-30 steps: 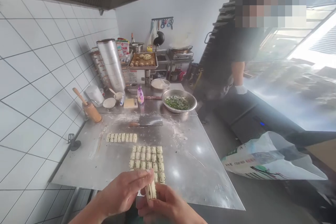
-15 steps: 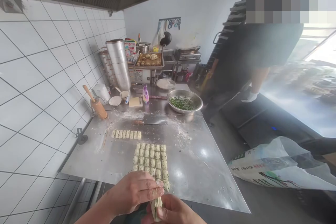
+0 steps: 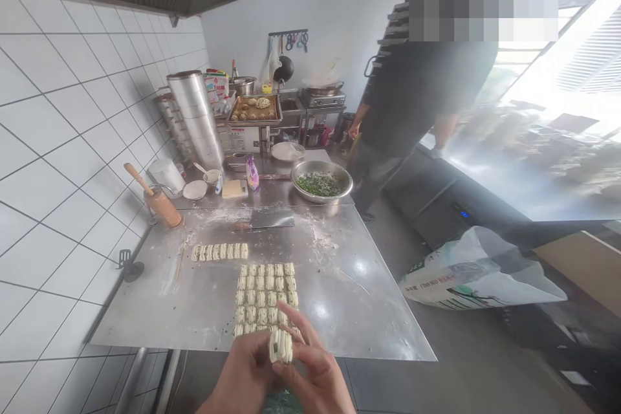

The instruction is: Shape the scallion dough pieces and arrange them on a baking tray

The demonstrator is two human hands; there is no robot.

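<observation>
Stainless steel worktop (image 3: 339, 297) spreads out below the person's two hands, which are together just past its near edge. The left hand (image 3: 242, 375) and the right hand (image 3: 315, 369) pinch one layered dough piece (image 3: 280, 346) between them, with green filling showing at its end, and hold it just above the edge of the steel. Right beyond the fingers lies a grid of cut dough pieces (image 3: 264, 294) in tidy rows, and farther up runs a single row of dough pieces (image 3: 220, 251), with flour dusted around them. A cleaver (image 3: 264, 220) lies flat above that row. Beyond it are a steel bowl of chopped scallions (image 3: 321, 182), a wooden rolling pin (image 3: 160, 206) tilted on the wall side, and a tray of golden buns (image 3: 255, 110). A co-worker (image 3: 412, 97) stands past the far corner of the worktop, and a printed sack (image 3: 478, 272) sits on the floor to the right.
</observation>
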